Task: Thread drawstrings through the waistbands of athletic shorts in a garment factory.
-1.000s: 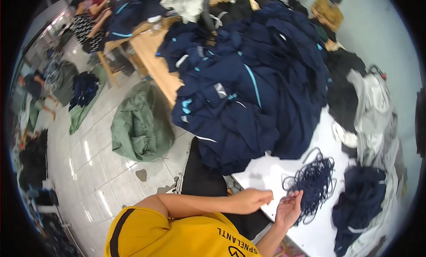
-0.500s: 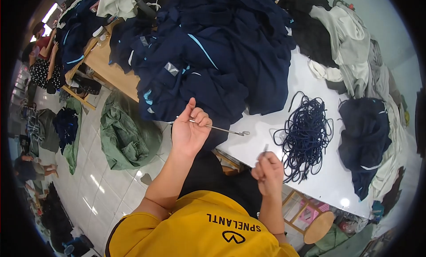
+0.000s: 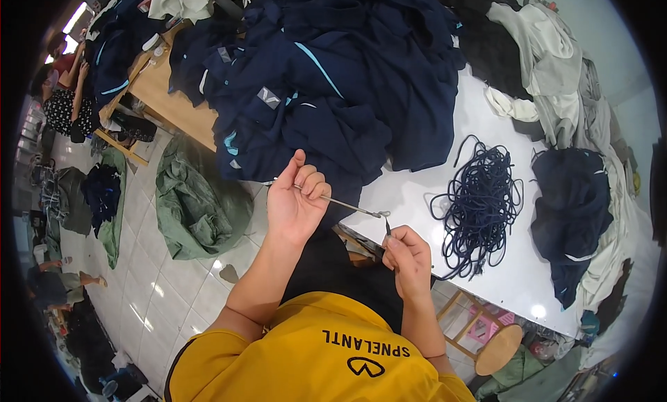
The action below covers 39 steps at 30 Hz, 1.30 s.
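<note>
My left hand (image 3: 297, 197) is closed round a thin metal rod (image 3: 344, 205) that slants down to the right and ends in a small loop. The fingers of my right hand (image 3: 408, 259) pinch a slim dark tip (image 3: 388, 225), like a cord end, which points up at the rod's loop. From here I cannot tell whether tip and loop touch. Just right of that hand, a tangled heap of navy cords (image 3: 479, 211) lies on the white table (image 3: 410, 193). Beyond my left hand spreads a big pile of navy garments (image 3: 333, 82) with light blue trim.
On the table's right lie a folded navy garment (image 3: 573, 218) and grey and white cloth (image 3: 549, 54). A green sack (image 3: 198, 200) stands on the tiled floor at left. Below the table edge is a round wooden stool (image 3: 498, 350). Other people (image 3: 66, 100) are at far left.
My right hand has moved up and left, bringing the dark tip to the rod's looped end. My left hand and the rod have barely moved.
</note>
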Each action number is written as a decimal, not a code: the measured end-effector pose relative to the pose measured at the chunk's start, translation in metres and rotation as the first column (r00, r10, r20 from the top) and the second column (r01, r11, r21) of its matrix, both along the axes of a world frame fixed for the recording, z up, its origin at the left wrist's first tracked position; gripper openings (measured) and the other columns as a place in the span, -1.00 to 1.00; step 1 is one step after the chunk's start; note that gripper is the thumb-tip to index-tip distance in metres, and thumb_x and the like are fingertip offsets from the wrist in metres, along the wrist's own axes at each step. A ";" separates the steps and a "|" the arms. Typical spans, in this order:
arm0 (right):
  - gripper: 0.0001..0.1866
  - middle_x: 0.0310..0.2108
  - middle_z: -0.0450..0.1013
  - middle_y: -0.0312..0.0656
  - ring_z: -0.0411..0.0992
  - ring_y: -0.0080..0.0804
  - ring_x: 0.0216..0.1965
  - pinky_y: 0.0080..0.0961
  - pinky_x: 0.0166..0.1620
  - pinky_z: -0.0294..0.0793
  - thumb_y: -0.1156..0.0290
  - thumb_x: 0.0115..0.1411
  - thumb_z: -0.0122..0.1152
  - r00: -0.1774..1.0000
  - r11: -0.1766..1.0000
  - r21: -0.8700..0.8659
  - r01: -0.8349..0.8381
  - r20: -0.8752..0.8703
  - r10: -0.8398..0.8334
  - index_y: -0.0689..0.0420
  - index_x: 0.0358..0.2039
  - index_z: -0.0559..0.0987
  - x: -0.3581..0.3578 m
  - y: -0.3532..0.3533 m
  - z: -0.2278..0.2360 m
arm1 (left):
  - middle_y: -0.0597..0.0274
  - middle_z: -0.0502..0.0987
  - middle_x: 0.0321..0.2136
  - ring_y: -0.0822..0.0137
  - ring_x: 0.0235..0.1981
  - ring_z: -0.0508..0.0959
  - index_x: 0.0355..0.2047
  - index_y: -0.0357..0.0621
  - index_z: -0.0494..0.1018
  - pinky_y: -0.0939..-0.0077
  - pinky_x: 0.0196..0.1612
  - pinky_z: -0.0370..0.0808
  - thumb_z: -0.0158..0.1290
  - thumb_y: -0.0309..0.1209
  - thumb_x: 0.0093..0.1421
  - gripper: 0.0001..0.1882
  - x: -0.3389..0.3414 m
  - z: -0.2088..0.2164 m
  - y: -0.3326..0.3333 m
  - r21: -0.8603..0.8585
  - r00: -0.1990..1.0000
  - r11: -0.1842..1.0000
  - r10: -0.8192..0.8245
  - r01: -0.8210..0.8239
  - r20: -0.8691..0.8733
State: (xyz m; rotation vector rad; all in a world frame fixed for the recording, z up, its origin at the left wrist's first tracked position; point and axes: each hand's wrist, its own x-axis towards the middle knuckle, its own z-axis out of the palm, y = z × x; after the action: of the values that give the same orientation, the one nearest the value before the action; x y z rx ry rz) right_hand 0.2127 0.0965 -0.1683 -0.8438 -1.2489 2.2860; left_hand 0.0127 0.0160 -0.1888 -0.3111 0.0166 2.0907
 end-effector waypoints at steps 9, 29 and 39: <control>-0.91 -0.59 0.23 -0.43 0.07 -0.79 -0.60 -0.77 -0.54 0.01 0.50 0.23 0.05 0.998 0.999 -0.024 -0.033 -0.046 0.032 0.22 -0.41 0.41 0.002 0.001 -0.005 | 0.43 0.12 -0.65 0.50 -0.64 0.10 -0.22 -0.16 0.44 0.63 -0.52 0.09 -0.30 -0.35 0.38 -0.71 0.005 0.001 -0.001 0.000 0.999 1.000 -0.028 0.028 0.019; -0.67 -0.65 0.16 -0.38 0.02 -0.67 -0.64 -0.71 -0.56 0.02 0.18 0.38 -0.18 0.977 0.942 -0.261 -0.210 -0.035 0.209 0.17 -0.39 0.37 0.003 -0.001 -0.008 | 0.44 0.08 -0.68 0.53 -0.67 0.08 -0.15 -0.12 0.40 0.64 -0.55 0.06 -0.35 -0.28 0.40 -0.68 0.019 0.005 0.001 0.103 0.988 0.984 -0.137 0.144 -0.072; -0.76 -0.03 0.37 -0.08 0.29 -0.38 0.02 -0.42 0.07 0.25 0.38 0.29 -0.07 0.968 0.965 -0.081 0.249 0.030 -0.248 0.22 -0.12 0.46 0.010 0.001 -0.043 | 0.47 0.08 -0.73 0.59 -0.72 0.05 -0.19 -0.07 0.32 0.67 -0.61 0.01 -0.28 -0.26 0.38 -0.78 0.034 0.022 -0.007 -0.221 0.865 0.963 -0.237 0.151 -0.442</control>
State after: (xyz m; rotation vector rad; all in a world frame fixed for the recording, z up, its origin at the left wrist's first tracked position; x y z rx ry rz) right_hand 0.2225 0.0971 -0.2114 -0.9947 -0.9969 2.1446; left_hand 0.0467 0.0085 -0.1672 0.0932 0.5087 1.9167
